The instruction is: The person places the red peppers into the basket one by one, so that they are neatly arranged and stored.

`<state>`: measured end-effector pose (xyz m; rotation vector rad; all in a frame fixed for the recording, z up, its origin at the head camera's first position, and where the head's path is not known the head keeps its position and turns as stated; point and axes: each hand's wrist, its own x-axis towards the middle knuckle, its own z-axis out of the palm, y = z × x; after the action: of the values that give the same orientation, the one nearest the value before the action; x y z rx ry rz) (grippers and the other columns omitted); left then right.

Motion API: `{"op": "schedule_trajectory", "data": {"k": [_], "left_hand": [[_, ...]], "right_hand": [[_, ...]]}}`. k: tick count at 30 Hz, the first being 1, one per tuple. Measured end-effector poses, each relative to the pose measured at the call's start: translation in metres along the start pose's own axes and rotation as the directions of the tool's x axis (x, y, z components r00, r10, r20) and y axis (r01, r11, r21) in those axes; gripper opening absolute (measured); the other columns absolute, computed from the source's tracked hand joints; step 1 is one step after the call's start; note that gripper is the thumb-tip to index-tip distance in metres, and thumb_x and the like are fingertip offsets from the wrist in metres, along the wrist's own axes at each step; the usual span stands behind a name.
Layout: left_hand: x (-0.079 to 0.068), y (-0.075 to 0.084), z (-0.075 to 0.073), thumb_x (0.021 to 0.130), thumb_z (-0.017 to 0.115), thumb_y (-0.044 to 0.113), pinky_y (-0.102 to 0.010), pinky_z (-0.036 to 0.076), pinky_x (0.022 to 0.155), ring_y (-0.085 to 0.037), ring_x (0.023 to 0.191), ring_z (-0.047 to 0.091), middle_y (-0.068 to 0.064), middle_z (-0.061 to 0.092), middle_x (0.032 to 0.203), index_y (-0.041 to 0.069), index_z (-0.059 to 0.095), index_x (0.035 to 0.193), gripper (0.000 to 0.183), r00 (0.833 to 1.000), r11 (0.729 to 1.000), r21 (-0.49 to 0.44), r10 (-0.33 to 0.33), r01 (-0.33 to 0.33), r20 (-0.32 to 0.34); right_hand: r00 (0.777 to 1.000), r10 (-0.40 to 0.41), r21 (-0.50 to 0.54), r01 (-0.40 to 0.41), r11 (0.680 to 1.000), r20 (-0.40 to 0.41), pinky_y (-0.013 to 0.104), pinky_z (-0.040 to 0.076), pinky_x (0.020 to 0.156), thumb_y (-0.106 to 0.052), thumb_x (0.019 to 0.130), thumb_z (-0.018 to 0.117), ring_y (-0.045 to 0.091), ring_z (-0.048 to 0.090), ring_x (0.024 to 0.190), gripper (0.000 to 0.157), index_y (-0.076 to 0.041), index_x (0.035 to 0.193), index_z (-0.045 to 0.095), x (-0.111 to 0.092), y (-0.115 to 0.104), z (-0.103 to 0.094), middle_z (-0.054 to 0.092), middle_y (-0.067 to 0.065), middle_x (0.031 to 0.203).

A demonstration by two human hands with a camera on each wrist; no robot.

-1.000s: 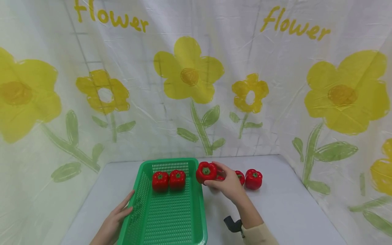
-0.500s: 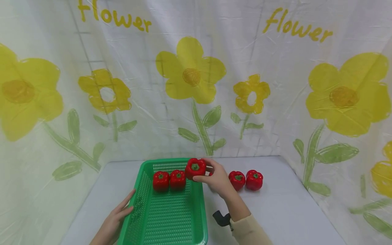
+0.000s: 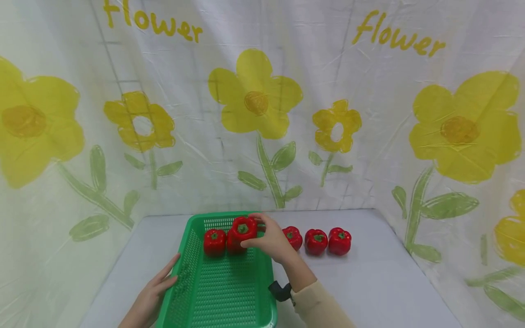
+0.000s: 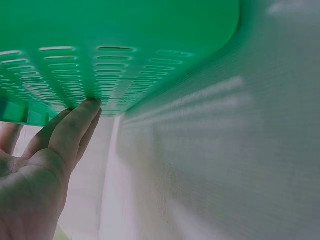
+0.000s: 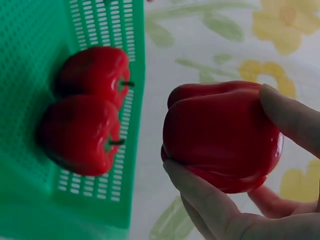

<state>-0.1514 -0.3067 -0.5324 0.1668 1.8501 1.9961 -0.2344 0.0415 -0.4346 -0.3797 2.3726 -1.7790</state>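
Note:
My right hand (image 3: 274,241) grips a red bell pepper (image 5: 220,135) between thumb and fingers, holding it up over the far right part of a green plastic basket (image 3: 274,296). Two more red bell peppers lie in the basket's far end: one (image 3: 214,243) in plain sight, the other (image 3: 234,249) partly covered by the held pepper in the head view. Both show in the right wrist view, stems toward the slotted wall. Extended fingers of my left hand (image 3: 151,296) rest against the basket's outer left side; in the left wrist view the fingertips (image 4: 90,104) touch the slotted wall.
Three red bell peppers stand in a row on the white table (image 3: 361,291) right of the basket: a near one (image 3: 292,238) beside my right hand, a middle one (image 3: 316,242) and an outer one (image 3: 339,241). A flower-printed curtain (image 3: 197,182) hangs behind the table.
My right hand has carried the pepper leftward from beside the basket's right rim to over the basket, uncovering the peppers on the table. The left hand has stayed at the basket's side.

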Motion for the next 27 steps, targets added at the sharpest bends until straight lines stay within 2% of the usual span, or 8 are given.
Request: {"op": "schedule_trajectory", "data": {"k": [6,8,13,17,21,27], "left_hand": [[-0.003,-0.002,-0.002,0.111,0.037,0.035,-0.037,0.050,0.107,-0.009,0.130,0.053,-0.003,0.003,0.167,0.034,-0.002,0.162,0.065,0.999,0.999,-0.014,-0.041,0.041,-0.025],[-0.004,-0.003,-0.003,0.111,0.038,0.036,-0.041,0.050,0.106,-0.014,0.130,0.055,0.005,0.012,0.164,0.036,-0.001,0.162,0.065,0.998,0.998,-0.029,-0.054,0.053,-0.030],[-0.005,-0.003,-0.005,0.111,0.038,0.035,-0.043,0.050,0.106,-0.018,0.130,0.055,0.022,0.036,0.149,0.037,-0.001,0.162,0.064,0.999,0.998,-0.043,-0.046,0.045,-0.025],[-0.006,-0.001,-0.006,0.111,0.036,0.033,-0.039,0.050,0.106,-0.014,0.129,0.055,0.029,0.039,0.143,0.035,-0.001,0.162,0.063,0.999,0.999,-0.039,-0.034,0.034,-0.004],[-0.005,0.000,-0.006,0.112,0.034,0.031,-0.034,0.049,0.106,-0.009,0.131,0.053,0.033,0.040,0.144,0.032,-0.002,0.163,0.062,1.000,0.999,-0.033,-0.003,0.004,0.019],[-0.002,0.000,-0.006,0.113,0.031,0.025,-0.030,0.047,0.108,-0.007,0.133,0.051,0.032,0.043,0.147,0.028,-0.005,0.162,0.061,0.996,0.997,-0.069,0.051,-0.045,0.076]], "right_hand": [[0.999,-0.003,-0.029,0.004,1.000,0.038,0.049,0.056,0.094,-0.020,0.076,0.090,0.033,0.055,0.127,0.070,-0.019,0.138,0.056,0.009,0.001,0.027,0.058,0.006,0.137],[0.999,-0.011,-0.035,0.013,0.999,0.052,0.045,0.057,0.093,-0.019,0.076,0.090,0.030,0.057,0.123,0.069,-0.017,0.137,0.057,0.012,0.001,0.034,0.061,0.005,0.132],[0.997,-0.016,-0.082,0.022,0.996,0.070,0.040,0.058,0.089,-0.017,0.075,0.090,0.024,0.060,0.117,0.066,-0.014,0.133,0.058,0.018,0.002,0.048,0.065,0.004,0.126],[0.996,0.000,-0.126,0.012,0.992,0.094,0.040,0.057,0.092,-0.016,0.074,0.091,0.022,0.061,0.115,0.066,-0.013,0.131,0.059,0.020,0.002,0.058,0.065,0.003,0.125],[0.993,0.030,-0.171,-0.011,0.985,0.112,0.039,0.057,0.087,-0.020,0.071,0.094,0.018,0.061,0.109,0.066,-0.014,0.127,0.061,0.022,0.001,0.066,0.066,0.000,0.119],[0.990,0.067,-0.251,-0.034,0.967,0.122,0.036,0.057,0.079,-0.022,0.069,0.094,0.016,0.059,0.101,0.066,-0.016,0.124,0.059,0.024,0.003,0.079,0.065,-0.001,0.114]]}}
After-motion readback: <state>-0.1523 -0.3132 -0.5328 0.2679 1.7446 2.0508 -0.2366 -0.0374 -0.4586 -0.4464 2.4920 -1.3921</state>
